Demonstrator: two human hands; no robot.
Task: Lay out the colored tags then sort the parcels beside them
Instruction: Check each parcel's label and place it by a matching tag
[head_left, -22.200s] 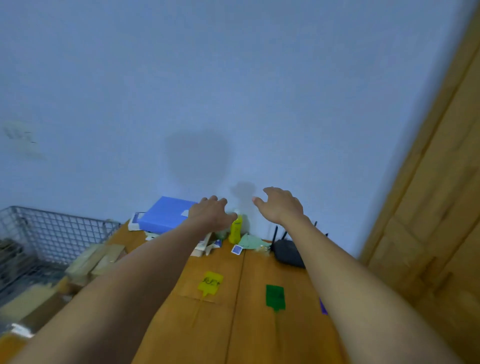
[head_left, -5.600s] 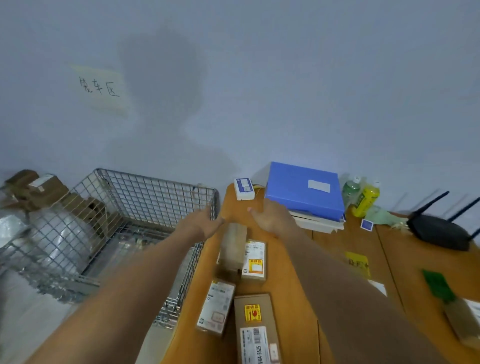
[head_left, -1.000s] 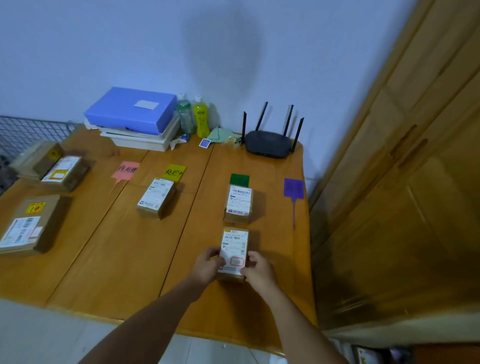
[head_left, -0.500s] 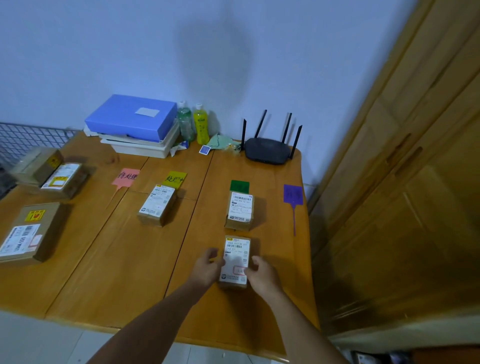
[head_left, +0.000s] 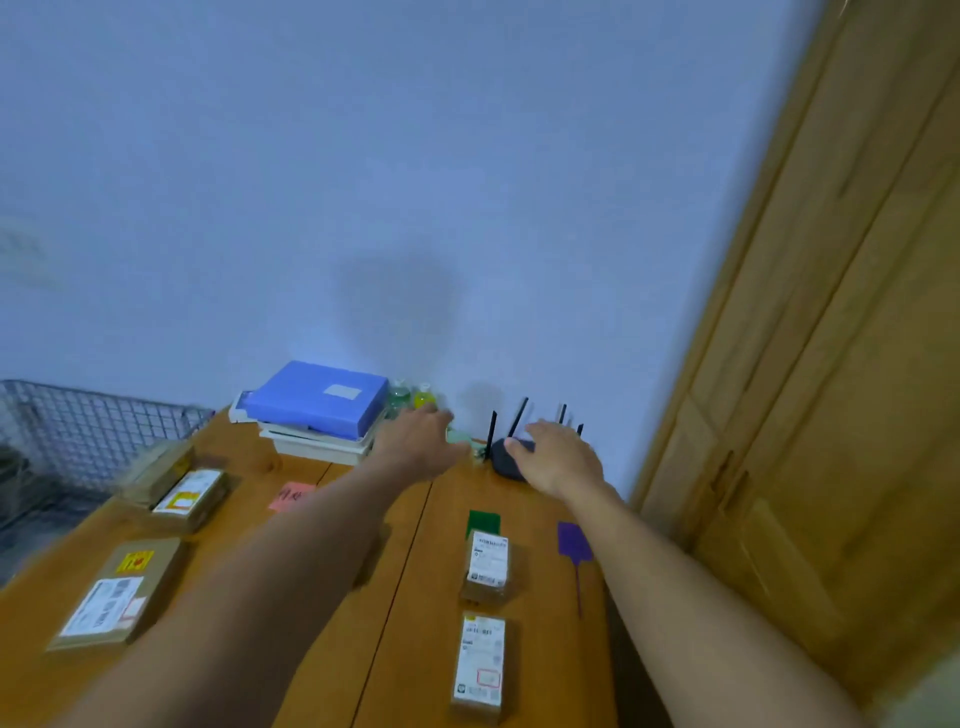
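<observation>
Your left hand (head_left: 418, 441) and right hand (head_left: 558, 457) reach out spread and empty over the table's (head_left: 415, 597) far end, two parcels (head_left: 480, 660) lined up below the green tag (head_left: 483, 521), none by the purple tag (head_left: 571, 540), three boxes (head_left: 117, 592) waiting unsorted at left.
</observation>
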